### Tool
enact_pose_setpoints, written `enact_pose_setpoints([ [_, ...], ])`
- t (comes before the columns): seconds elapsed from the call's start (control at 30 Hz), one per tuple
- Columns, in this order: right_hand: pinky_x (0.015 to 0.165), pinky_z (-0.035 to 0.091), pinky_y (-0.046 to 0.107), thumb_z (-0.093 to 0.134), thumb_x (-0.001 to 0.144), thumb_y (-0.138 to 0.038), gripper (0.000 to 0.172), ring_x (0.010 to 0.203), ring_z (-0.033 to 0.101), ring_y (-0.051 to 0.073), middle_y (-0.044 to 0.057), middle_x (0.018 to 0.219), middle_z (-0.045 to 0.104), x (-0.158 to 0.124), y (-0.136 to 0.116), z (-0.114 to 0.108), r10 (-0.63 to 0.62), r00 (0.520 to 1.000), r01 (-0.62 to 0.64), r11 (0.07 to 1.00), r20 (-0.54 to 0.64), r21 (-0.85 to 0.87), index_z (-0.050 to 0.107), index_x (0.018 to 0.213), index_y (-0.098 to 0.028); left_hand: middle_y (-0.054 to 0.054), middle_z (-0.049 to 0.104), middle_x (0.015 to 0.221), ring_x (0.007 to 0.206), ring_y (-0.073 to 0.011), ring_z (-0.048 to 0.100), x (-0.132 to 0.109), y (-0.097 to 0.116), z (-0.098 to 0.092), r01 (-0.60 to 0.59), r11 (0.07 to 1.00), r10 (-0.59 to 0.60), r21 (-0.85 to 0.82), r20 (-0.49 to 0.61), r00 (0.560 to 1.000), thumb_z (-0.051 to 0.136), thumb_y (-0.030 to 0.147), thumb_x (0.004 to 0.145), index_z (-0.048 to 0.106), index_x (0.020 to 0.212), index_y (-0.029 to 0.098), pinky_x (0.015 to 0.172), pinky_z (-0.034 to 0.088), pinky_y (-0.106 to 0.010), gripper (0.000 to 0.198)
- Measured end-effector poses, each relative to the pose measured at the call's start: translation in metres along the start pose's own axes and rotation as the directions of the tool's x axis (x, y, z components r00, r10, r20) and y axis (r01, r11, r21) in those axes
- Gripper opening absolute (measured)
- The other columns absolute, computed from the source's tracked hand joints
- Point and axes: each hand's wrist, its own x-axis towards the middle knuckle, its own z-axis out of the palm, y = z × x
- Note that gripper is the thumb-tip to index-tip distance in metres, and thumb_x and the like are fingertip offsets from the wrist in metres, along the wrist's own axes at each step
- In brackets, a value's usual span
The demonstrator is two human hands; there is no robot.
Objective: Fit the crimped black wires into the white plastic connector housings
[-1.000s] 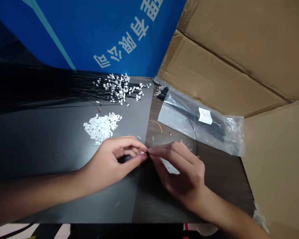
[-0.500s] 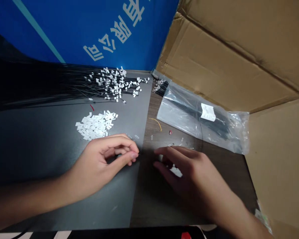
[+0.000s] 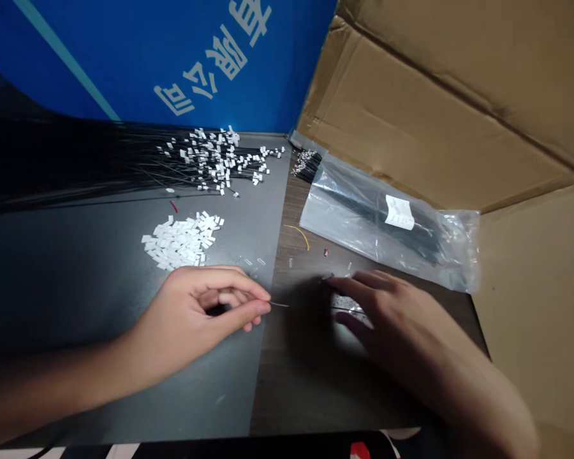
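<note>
My left hand pinches a thin dark wire between thumb and forefinger, and a short length of it sticks out to the right. My right hand is at the right with thumb and forefinger apart, over a small clear bag that it partly covers. A pile of small white connectors lies just beyond my left hand. Behind the pile, many black wires end in white connectors at the back of the table.
A clear plastic bag of black wires lies at the back right beside cardboard walls. A yellow wire piece, a red wire piece and tiny clear bits lie on the table. A blue panel stands behind.
My right hand has moved right, away from my left hand, and is over the small clear bag. The wire's end now shows beyond my left fingertips.
</note>
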Motion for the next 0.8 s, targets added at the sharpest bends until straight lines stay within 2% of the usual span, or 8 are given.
enact_pose_setpoints([
  [0.03, 0.077, 0.072, 0.039, 0.086, 0.101, -0.011, 0.037, 0.091, 0.092, 0.03, 0.01, 0.115, 0.095, 0.009, -0.016, 0.008, 0.017, 0.999, -0.011, 0.992, -0.043, 0.127, 0.088, 0.135, -0.025, -0.007, 0.09, 0.076, 0.062, -0.0213, 0.085, 0.0, 0.0, 0.0, 0.01, 1.0, -0.01, -0.002, 0.004, 1.0, 0.099, 0.029, 0.093, 0.098, 0.09, 0.024, 0.063, 0.072, -0.025, 0.006],
  [0.1, 0.086, 0.076, 0.037, 0.086, 0.108, -0.018, 0.034, 0.097, 0.093, 0.026, 0.009, 0.12, 0.095, 0.022, -0.044, 0.025, 0.032, 0.99, 0.029, 0.904, -0.135, 0.428, 0.085, 0.141, -0.025, -0.006, 0.09, 0.077, 0.063, -0.0209, 0.086, -0.001, 0.001, 0.001, 0.017, 1.0, -0.017, -0.005, 0.015, 1.0, 0.1, 0.029, 0.093, 0.098, 0.091, 0.025, 0.064, 0.073, -0.025, 0.006],
  [0.17, 0.083, 0.075, 0.034, 0.079, 0.114, -0.015, 0.022, 0.094, 0.092, 0.024, 0.007, 0.11, 0.093, 0.028, -0.063, 0.039, 0.055, 0.971, 0.084, 0.833, -0.233, 0.547, 0.085, 0.132, -0.025, -0.006, 0.091, 0.079, 0.064, -0.0201, 0.086, -0.001, 0.001, 0.002, 0.015, 1.0, -0.014, -0.018, 0.025, 1.0, 0.101, 0.029, 0.093, 0.099, 0.09, 0.025, 0.066, 0.074, -0.023, 0.005],
  [0.27, 0.075, 0.072, 0.032, 0.075, 0.114, -0.012, 0.016, 0.083, 0.087, 0.021, 0.005, 0.098, 0.09, 0.028, -0.07, 0.048, 0.096, 0.948, 0.108, 0.801, -0.304, 0.589, 0.086, 0.114, -0.024, -0.005, 0.092, 0.079, 0.064, -0.0192, 0.088, -0.001, 0.001, 0.003, 0.024, 0.997, -0.021, -0.07, 0.036, 0.999, 0.103, 0.026, 0.091, 0.1, 0.092, 0.026, 0.067, 0.074, -0.02, 0.003],
  [0.37, 0.072, 0.068, 0.03, 0.08, 0.108, -0.014, 0.012, 0.076, 0.083, 0.019, 0.002, 0.091, 0.09, 0.027, -0.068, 0.046, 0.161, 0.95, 0.061, 0.746, -0.269, 0.664, 0.085, 0.104, -0.023, -0.005, 0.095, 0.083, 0.068, -0.0206, 0.091, -0.001, 0.002, 0.004, 0.054, 0.992, -0.049, -0.113, 0.047, 0.998, 0.105, 0.022, 0.087, 0.103, 0.095, 0.029, 0.068, 0.075, -0.019, 0.01],
  [0.53, 0.054, 0.055, 0.022, 0.08, 0.106, -0.021, 0.015, 0.06, 0.072, 0.014, -0.001, 0.074, 0.082, 0.032, -0.071, 0.046, 0.283, 0.954, -0.082, 0.556, -0.095, 0.827, 0.081, 0.091, -0.021, -0.002, 0.097, 0.088, 0.072, -0.021, 0.094, -0.001, 0.004, 0.004, 0.058, 0.991, -0.055, -0.118, 0.027, 0.998, 0.105, 0.018, 0.083, 0.104, 0.094, 0.035, 0.073, 0.076, -0.017, 0.02],
  [0.63, 0.052, 0.052, 0.022, 0.083, 0.104, -0.024, 0.016, 0.06, 0.068, 0.014, 0.0, 0.074, 0.08, 0.034, -0.071, 0.049, 0.302, 0.953, -0.125, 0.468, -0.025, 0.875, 0.08, 0.089, -0.021, 0.0, 0.097, 0.089, 0.072, -0.0192, 0.094, 0.0, 0.006, 0.006, 0.056, 0.994, -0.054, -0.096, 0.02, 0.998, 0.102, 0.015, 0.082, 0.104, 0.094, 0.039, 0.072, 0.075, -0.014, 0.026],
  [0.8, 0.057, 0.052, 0.022, 0.082, 0.103, -0.021, 0.014, 0.063, 0.067, 0.014, 0.001, 0.076, 0.078, 0.033, -0.069, 0.053, 0.285, 0.958, -0.093, 0.435, -0.039, 0.896, 0.079, 0.09, -0.02, -0.002, 0.099, 0.096, 0.076, -0.0203, 0.096, 0.0, 0.007, 0.005, 0.062, 0.997, -0.06, -0.047, 0.032, 0.998, 0.101, 0.019, 0.084, 0.104, 0.097, 0.034, 0.074, 0.075, -0.014, 0.021],
])
